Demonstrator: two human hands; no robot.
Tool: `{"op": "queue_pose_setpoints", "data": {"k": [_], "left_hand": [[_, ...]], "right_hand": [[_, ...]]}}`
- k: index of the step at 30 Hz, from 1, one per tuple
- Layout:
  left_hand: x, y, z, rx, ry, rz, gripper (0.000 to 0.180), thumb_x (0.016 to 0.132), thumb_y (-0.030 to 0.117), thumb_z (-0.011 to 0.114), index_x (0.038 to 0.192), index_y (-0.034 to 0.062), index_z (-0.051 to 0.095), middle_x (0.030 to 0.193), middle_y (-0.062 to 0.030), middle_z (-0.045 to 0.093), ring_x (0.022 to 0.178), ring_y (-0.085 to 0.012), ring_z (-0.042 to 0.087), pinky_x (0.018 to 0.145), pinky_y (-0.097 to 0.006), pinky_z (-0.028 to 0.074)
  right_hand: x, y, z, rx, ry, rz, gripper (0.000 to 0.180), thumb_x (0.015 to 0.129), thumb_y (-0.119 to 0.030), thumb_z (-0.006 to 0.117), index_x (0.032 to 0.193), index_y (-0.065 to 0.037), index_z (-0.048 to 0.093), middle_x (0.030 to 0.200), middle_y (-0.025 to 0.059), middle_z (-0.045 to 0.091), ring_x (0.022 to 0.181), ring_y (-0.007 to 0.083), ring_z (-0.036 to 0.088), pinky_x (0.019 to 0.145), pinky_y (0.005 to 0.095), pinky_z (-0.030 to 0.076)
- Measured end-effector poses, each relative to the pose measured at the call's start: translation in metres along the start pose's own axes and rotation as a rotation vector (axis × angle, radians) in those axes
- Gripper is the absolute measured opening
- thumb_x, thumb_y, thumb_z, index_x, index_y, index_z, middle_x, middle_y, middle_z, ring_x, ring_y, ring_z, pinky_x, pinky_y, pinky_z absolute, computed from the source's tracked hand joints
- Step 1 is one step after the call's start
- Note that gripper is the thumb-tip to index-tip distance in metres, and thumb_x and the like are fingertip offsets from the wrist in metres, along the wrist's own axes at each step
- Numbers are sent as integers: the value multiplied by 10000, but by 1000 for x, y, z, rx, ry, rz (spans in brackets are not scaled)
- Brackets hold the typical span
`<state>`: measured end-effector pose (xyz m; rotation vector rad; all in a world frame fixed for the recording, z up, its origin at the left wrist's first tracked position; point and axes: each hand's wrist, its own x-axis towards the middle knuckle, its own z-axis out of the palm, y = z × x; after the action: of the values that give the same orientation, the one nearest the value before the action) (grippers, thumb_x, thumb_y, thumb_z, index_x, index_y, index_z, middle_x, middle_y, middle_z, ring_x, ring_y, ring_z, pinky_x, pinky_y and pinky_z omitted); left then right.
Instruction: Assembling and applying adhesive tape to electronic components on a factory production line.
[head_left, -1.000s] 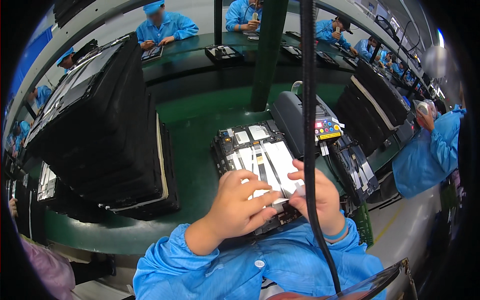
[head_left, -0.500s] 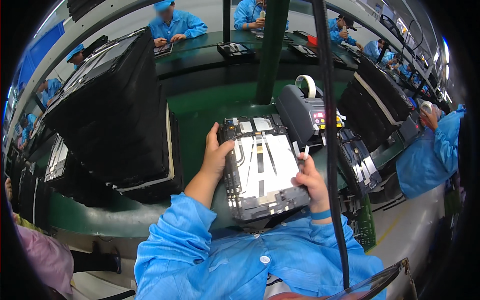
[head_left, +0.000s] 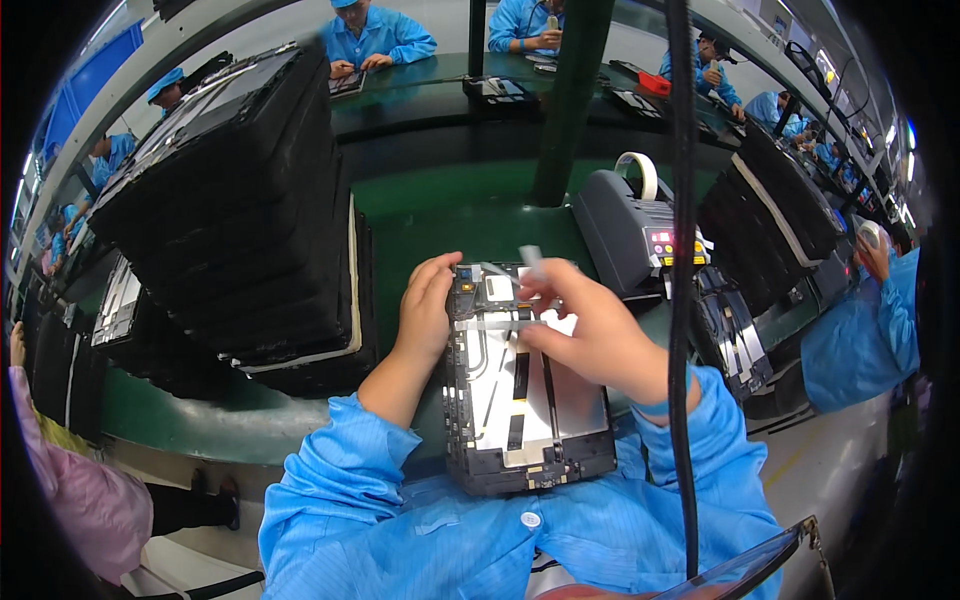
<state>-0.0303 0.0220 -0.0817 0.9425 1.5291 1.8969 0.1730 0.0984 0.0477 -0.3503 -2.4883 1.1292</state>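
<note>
Near the front edge of the bench (head_left: 420, 215), our left hand (head_left: 426, 310) grasps the opened device (head_left: 533, 395) by its left side; our right hand's (head_left: 585, 325) fingers pinch a pale strip (head_left: 490, 325) over it. We seem to be placing strips; next calls for flat alignment.

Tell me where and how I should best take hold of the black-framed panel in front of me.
The panel is probably best gripped by its two long edges, one hand coming from each side: it's a broad, flat slab, and its top carries dark strips over a silver surface, better left unpressed. The left hand is at the upper left edge; the lower right edge is uncovered.
</note>
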Motion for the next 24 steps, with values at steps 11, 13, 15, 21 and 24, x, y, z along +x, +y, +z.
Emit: {"op": "queue_pose_setpoints", "data": {"k": [11,13,15,21,24], "left_hand": [[-9,-2,3,-189,-175,58,587,697,18,517,1278,-5,434,1204,-120,435,1132,-225,459,986,-325,370],[-10,-7,5,-179,-159,115,630,668,-8,506,1289,-9,397,1237,-120,398,1170,-228,426,1011,-327,347],[-11,1,5,-189,-178,97,637,664,-11,500,1292,-14,387,1246,-121,390,1181,-229,418,1020,-326,338],[-12,1,4,-290,-221,23,639,669,10,464,1298,-17,355,1271,-125,366,1215,-232,393,1044,-326,314],[-10,6,1,-440,-279,-66,623,683,32,438,1299,-16,355,1262,-120,369,1217,-228,387,1045,-323,309]], "right_hand": [[81,27,25,-268,-134,-237,399,735,-2,671,1090,-47,496,716,66,621,630,241,619,562,316,479],[89,30,24,-269,-171,-240,392,733,5,665,1083,-42,494,709,67,618,623,237,616,556,315,474],[91,30,23,-268,-205,-247,385,732,12,659,1075,-37,492,702,68,616,616,232,613,550,315,470],[89,34,22,-212,-210,-131,298,737,18,644,974,-20,467,679,86,601,611,244,607,553,321,469],[88,41,22,-142,-205,-159,278,741,27,633,950,-19,455,685,95,602,621,263,610,563,332,472]]}}
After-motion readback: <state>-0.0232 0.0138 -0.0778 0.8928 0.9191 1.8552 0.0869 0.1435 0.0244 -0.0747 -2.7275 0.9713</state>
